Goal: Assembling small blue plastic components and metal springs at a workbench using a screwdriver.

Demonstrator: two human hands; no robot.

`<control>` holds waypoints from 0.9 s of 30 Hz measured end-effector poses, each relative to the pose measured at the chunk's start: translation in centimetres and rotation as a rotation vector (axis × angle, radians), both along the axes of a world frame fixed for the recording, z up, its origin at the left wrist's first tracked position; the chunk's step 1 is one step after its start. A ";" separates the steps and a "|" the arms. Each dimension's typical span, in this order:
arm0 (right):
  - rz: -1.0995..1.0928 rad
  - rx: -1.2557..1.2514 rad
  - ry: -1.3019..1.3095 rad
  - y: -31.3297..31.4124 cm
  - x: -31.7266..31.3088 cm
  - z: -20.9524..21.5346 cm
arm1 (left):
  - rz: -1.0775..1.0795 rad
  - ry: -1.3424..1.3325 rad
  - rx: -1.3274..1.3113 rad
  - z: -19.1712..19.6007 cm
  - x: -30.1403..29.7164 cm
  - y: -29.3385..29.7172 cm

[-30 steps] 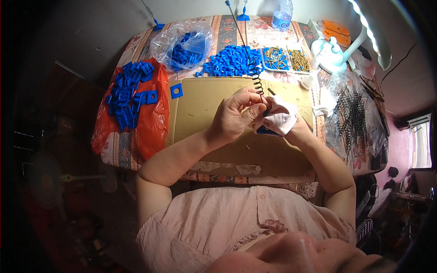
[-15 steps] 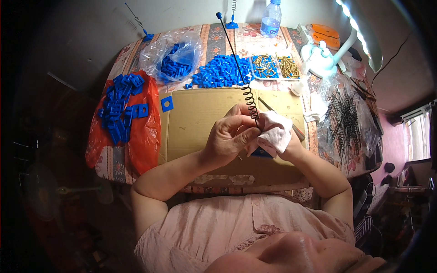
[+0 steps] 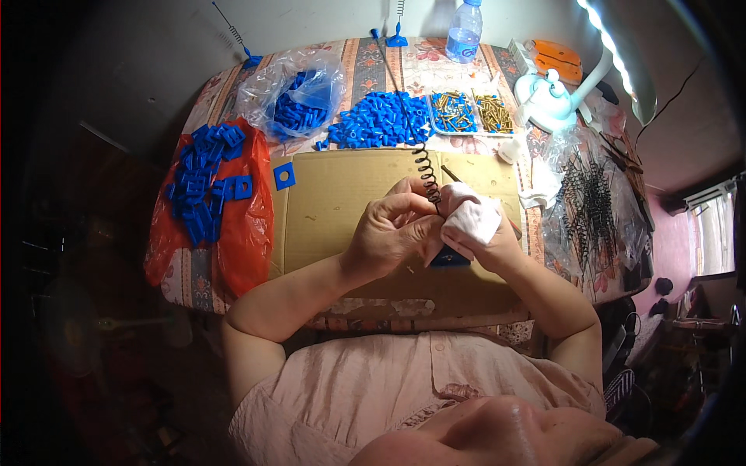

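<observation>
Head view: my left hand (image 3: 391, 234) pinches the black spring (image 3: 427, 172) at its lower end; just beside this grip, my right hand (image 3: 500, 247) holds the pale cloth (image 3: 472, 224), a blue piece (image 3: 449, 258) showing below. Better, I think, to pinch firmly without bending the spring.

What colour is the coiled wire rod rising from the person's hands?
The coiled wire rod is black, with a blue tip; the head view shows it best.
</observation>
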State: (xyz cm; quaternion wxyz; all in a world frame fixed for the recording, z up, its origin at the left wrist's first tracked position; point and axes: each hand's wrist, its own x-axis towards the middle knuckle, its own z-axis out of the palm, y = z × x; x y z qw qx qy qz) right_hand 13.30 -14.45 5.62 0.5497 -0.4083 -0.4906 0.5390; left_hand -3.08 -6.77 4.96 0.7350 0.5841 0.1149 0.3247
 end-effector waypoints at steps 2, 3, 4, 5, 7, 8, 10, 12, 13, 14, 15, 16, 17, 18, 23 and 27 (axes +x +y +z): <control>-0.005 0.082 0.003 -0.1 -0.1 -0.2 | 0.007 -0.094 0.008 -0.4 0.3 -0.1; -0.014 0.165 0.005 -0.1 -0.1 -0.4 | 0.009 -0.094 0.008 -0.6 0.3 -0.1; -0.072 0.130 -0.107 -0.2 0.2 -1.0 | -0.002 -0.098 -0.016 -0.7 0.4 0.0; -0.072 0.129 -0.107 -0.3 0.4 -1.4 | -0.012 -0.102 -0.041 -0.7 0.5 0.0; -0.107 0.204 -0.104 -0.2 0.5 -1.8 | -0.050 -0.118 -0.142 -0.7 0.6 0.1; -0.103 0.203 -0.102 -0.3 0.3 -1.6 | -0.088 -0.134 -0.243 -0.7 0.6 0.1; -0.112 0.093 -0.026 -0.5 -0.1 -1.0 | -0.120 -0.136 -0.219 -1.1 0.5 0.3; -0.073 0.086 -0.055 -0.6 0.3 -1.0 | -0.173 -0.121 -0.193 -1.2 0.3 0.4; -0.036 0.080 -0.085 -0.6 0.5 -1.0 | -0.173 -0.121 -0.194 -1.1 0.3 0.4; -0.036 0.078 -0.084 -0.7 0.5 -1.1 | -0.209 -0.152 -0.186 -1.0 0.4 0.5; -0.021 0.097 -0.073 -0.7 0.5 -1.3 | -0.244 -0.184 -0.179 -1.0 0.4 0.6; -0.006 0.116 -0.060 -0.7 0.4 -1.5 | -0.243 -0.182 -0.182 -0.9 0.3 0.6; -0.005 0.112 -0.058 -0.7 0.3 -1.4 | -0.287 -0.148 -0.281 -0.7 0.1 0.6; 0.024 0.070 0.051 -0.6 0.3 -1.1 | -0.331 -0.114 -0.380 -0.7 0.0 0.6; 0.033 -0.024 0.272 -0.6 0.3 -2.1 | -0.273 -0.121 -0.360 -1.2 0.1 0.5; 0.113 -0.097 0.431 -0.1 0.7 -1.7 | -0.280 -0.190 -0.387 -0.6 0.3 0.6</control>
